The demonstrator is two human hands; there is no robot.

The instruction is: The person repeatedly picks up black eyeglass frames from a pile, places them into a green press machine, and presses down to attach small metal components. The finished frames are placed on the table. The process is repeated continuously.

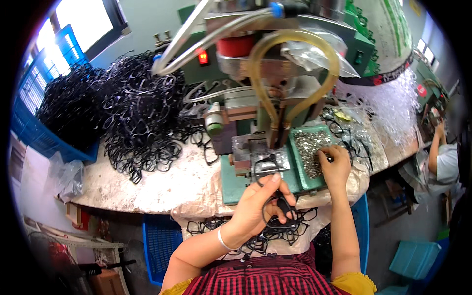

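My left hand [255,204] is closed around a black eyeglass frame [266,163]. One rim of the frame points up toward the press, and the other hangs below my fingers. Directly in front of it stands the green bench press [278,118], with a metal fixture [243,150] on its base. My right hand [336,164] reaches to the right side of a green tray [306,187] of small metal parts [309,150]. Its thumb and fingers are curled together over the parts; what they pinch, if anything, is too small to make out.
A large heap of black eyeglass frames [140,108] covers the left of the table, beside a blue crate [29,110]. More black frames [255,241] lie in my lap. Clear plastic pieces [386,108] are piled at the right. Another person's arm [433,152] shows at far right.
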